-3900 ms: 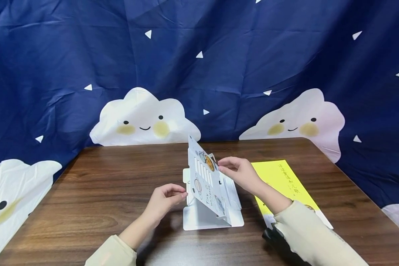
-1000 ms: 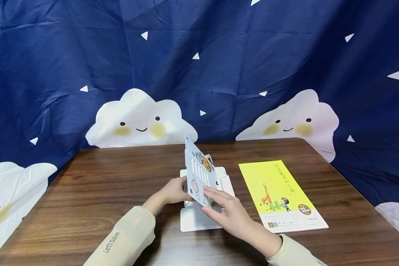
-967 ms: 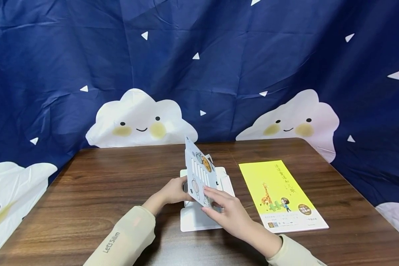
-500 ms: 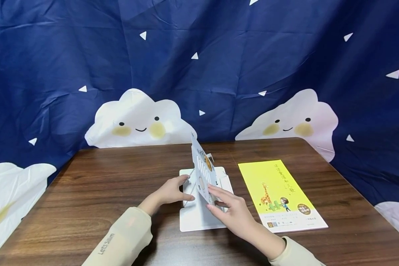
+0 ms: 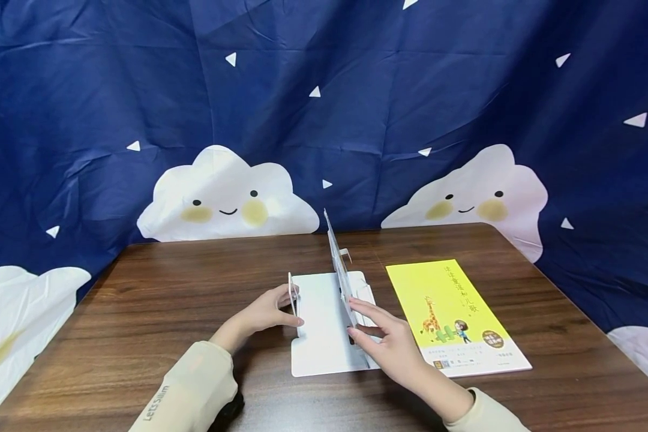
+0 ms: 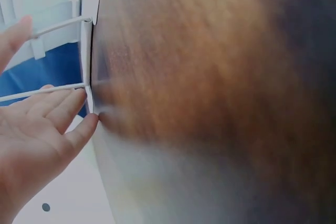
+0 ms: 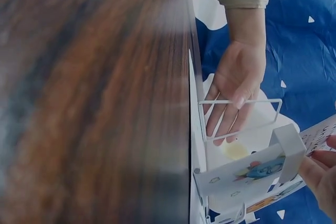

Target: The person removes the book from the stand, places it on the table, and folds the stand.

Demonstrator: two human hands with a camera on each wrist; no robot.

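Observation:
A white book stand has its flat base (image 5: 318, 351) on the table. Its panel (image 5: 337, 258), printed with cartoon planets, stands nearly upright and edge-on in the head view. My right hand (image 5: 394, 345) grips the panel's lower near part between thumb and fingers. At the base's left edge my left hand (image 5: 272, 309) is at the thin wire support (image 5: 290, 285), which stands up there. In the left wrist view its fingers are straight beside the wire arms. The right wrist view shows its thumb at the wire loop (image 7: 265, 100) and a small ledge (image 7: 290, 148) on the panel.
A yellow book (image 5: 418, 276) with a giraffe on its cover lies right of the stand, close to my right forearm. The brown wooden table (image 5: 194, 282) runs back to a dark blue curtain (image 5: 356, 120) with clouds.
The panel has swung right, from slanted with its print showing to almost edge-on. My left hand has drawn left, and the wire support now stands at the base's left edge, apart from the panel.

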